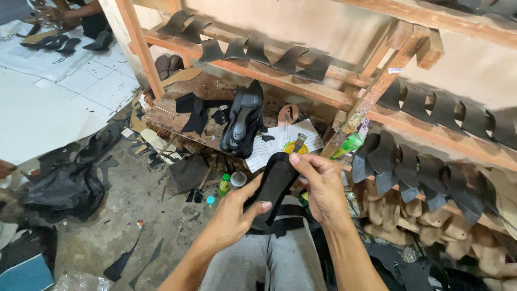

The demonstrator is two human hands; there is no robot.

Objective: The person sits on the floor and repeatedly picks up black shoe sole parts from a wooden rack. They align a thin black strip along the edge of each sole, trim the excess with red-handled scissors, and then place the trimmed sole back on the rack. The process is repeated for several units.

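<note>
Left hand [235,211] cups a black shoe sole [274,186] from below, thumb closed across its lower part; matte, smooth, tapering to a rounded toe that tilts up and away. The sole is held in the air above the person's grey-trousered lap, in front of the low wooden bench [161,116].

Right hand [322,186] closes on the sole's upper right edge, and its fingers also pinch a small brush [298,143] whose handle pokes up past the thumb.

Just behind the brush: one round yellow glue tin [291,148], near the bench's right end, on white printed paper sheets [274,141].

On the bench's middle: a stack of dark moulded soles [242,118], glossy, count unclear.

Upper wooden rack rail [269,73]: five curved black leather pieces [258,53] draped in a row. Right rack: more of the same, too overlapped to count.

Floor by the bench: one small green bottle [224,185], scattered black offcuts [188,172].
</note>
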